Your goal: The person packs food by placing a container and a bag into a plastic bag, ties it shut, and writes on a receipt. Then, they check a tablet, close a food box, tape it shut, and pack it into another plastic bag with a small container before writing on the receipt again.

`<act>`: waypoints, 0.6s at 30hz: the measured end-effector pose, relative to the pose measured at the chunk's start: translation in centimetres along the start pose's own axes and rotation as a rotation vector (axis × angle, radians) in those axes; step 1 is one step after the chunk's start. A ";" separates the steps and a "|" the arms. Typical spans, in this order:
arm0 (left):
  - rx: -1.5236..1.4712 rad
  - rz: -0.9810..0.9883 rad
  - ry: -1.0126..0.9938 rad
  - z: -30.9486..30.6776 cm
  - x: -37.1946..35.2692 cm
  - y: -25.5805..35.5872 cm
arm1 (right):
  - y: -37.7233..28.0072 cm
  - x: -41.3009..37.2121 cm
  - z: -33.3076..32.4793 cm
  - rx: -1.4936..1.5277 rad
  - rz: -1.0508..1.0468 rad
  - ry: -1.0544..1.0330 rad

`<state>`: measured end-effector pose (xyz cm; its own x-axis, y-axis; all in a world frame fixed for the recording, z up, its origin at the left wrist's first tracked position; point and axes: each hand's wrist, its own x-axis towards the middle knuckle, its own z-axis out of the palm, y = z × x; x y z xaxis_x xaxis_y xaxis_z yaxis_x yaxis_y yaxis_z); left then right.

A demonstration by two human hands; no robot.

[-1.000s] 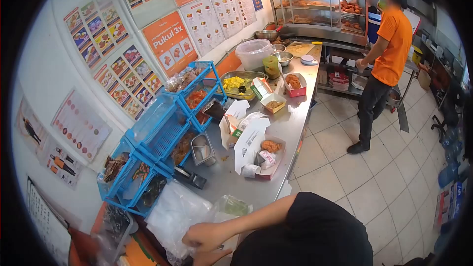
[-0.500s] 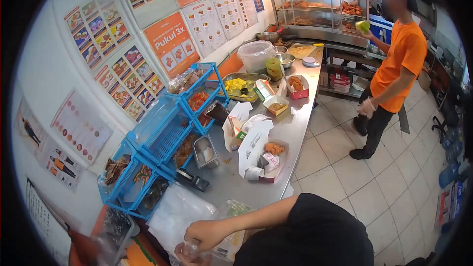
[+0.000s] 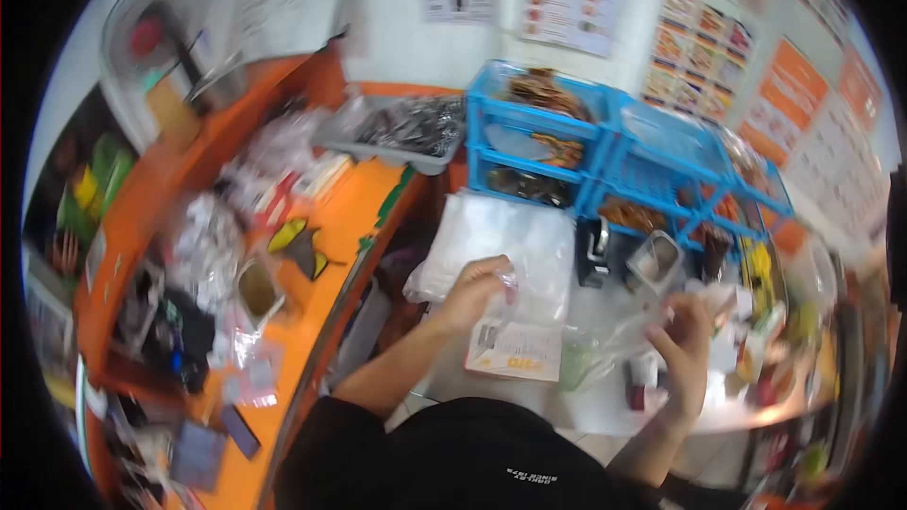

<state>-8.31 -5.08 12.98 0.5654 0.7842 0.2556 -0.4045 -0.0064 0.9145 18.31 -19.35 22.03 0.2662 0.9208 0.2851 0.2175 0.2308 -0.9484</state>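
My left hand (image 3: 480, 295) is closed in a pinch, with a bit of clear plastic showing at its fingertips. It is over a stack of clear plastic bags (image 3: 510, 227) on the metal counter. To the right, my right hand (image 3: 685, 345) has its thumb and fingers closed on the edge of a thin clear plastic bag (image 3: 605, 345) with a greenish patch. That bag stretches leftward from the fingers, slightly blurred. A white box with orange lettering (image 3: 513, 351) lies just below the left hand, at the counter's near edge.
Blue stacked baskets (image 3: 605, 156) with packets stand against the wall. A black tape dispenser-like object (image 3: 593, 250) and a metal container (image 3: 655, 260) sit before them. At left, an orange counter (image 3: 321, 312) carries plastic, a phone (image 3: 241, 432) and a grey tray (image 3: 392, 132) of black bags.
The view has swung left, bringing the orange counter in and taking the co-worker out. My hands, earlier close together at the bags, are now apart, with the clear bag at the right hand.
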 end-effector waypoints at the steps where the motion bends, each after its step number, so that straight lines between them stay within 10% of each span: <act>1: -0.112 0.035 -0.043 -1.1 0.0 0.8 | 2.1 -0.3 -1.9 0.133 0.029 0.008; 7: 0.108 0.192 -0.058 -6.2 0.6 3.1 | 1.4 -0.7 -2.0 0.082 0.025 -0.060; 9: 0.758 0.310 -0.022 -7.7 1.3 5.1 | 1.7 -0.3 -1.7 -0.050 -0.088 -0.010; 18: 0.961 0.213 0.892 -38.5 11.9 -0.2 | 0.2 1.2 2.8 -0.517 0.016 0.306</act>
<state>-29.17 28.15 3.73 -0.2570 0.8467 0.4658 0.4486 -0.3224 0.8336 16.01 -17.31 21.74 0.5151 0.7727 0.3710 0.6192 -0.0362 -0.7844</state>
